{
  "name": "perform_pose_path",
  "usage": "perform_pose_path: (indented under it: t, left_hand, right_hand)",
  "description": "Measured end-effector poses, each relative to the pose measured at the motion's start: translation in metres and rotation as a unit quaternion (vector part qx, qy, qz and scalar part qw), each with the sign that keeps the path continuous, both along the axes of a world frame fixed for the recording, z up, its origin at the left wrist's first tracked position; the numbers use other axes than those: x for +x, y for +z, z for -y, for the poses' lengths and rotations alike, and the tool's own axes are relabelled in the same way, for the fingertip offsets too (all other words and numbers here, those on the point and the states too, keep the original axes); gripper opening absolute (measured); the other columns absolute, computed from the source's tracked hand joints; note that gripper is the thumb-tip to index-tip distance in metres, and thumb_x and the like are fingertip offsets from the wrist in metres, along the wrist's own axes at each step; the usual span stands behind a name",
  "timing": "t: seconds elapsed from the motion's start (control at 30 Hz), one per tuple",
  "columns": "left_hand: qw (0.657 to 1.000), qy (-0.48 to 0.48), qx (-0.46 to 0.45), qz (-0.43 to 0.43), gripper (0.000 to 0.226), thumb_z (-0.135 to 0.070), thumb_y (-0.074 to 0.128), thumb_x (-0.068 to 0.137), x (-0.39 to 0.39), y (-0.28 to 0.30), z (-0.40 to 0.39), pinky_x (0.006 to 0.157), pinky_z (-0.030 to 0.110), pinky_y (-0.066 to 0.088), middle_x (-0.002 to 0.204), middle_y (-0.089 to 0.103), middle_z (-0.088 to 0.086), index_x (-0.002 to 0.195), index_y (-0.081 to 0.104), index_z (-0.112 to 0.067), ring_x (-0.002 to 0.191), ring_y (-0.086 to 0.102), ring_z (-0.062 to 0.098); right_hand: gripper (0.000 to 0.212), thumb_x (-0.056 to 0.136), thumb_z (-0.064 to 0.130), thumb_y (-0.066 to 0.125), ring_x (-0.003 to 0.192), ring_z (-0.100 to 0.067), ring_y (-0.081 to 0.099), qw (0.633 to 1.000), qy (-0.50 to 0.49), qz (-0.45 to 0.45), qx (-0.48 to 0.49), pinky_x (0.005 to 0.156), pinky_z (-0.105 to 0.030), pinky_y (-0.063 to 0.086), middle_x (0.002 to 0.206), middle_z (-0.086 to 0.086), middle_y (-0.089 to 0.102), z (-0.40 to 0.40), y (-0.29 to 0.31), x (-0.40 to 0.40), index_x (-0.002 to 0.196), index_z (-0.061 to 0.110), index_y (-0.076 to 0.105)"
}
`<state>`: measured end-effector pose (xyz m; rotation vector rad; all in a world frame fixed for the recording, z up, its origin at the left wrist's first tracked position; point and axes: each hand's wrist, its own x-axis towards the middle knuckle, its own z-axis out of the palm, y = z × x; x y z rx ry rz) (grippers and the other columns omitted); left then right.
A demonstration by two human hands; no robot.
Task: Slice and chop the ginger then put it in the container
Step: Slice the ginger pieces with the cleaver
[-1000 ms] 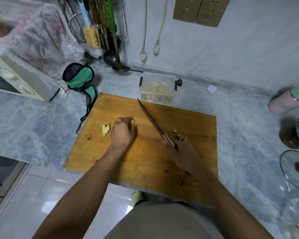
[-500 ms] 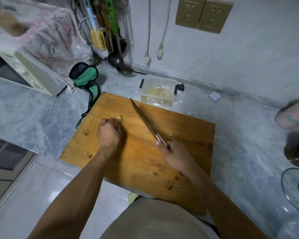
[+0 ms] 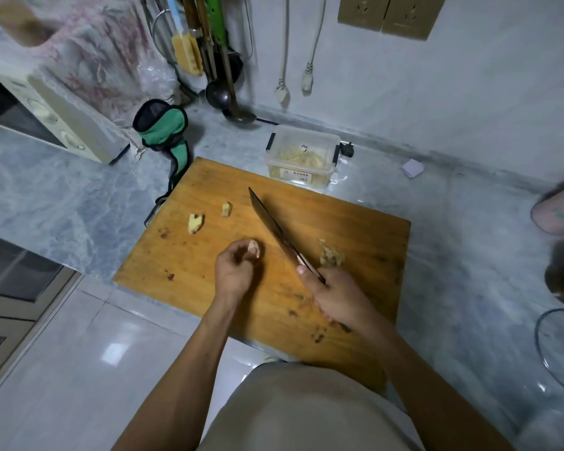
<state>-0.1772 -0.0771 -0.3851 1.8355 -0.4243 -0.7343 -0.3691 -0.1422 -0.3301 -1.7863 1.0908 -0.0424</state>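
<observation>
arms: bare, no sleeves in view | left hand (image 3: 233, 275) | right hand (image 3: 336, 297) | garment: beige, at torso

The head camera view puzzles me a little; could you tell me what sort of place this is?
Most likely a small home kitchen. A wooden cutting board lies on a marble-look counter, ladles and utensils hang on the wall, and an oven-like appliance stands at the left.

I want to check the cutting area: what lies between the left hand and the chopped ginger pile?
In the head view, the knife blade crosses between the left hand and the chopped ginger pile.
</observation>
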Motion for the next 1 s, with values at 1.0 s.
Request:
perform_pose_path:
  t: [1.0]
  left_hand:
    - [0.984, -0.078, 0.033, 0.159, 0.036, 0.004, 0.061, 0.088, -0.014, -0.008, -0.023, 0.097, 0.016, 0.044, 0.117, 0.071, 0.003, 0.119, 0.070, -0.010, 0.106, 0.064, 0.014]
  right_hand:
    - [0.060, 0.104, 0.054, 0.040, 0.042, -0.004, 0.046, 0.999, -0.006, 0.002, 0.052, 0.054, -0.030, 0.039, 0.052, 0.004, 0.049, -0.019, -0.007, -0.005, 0.079, 0.004, 0.061]
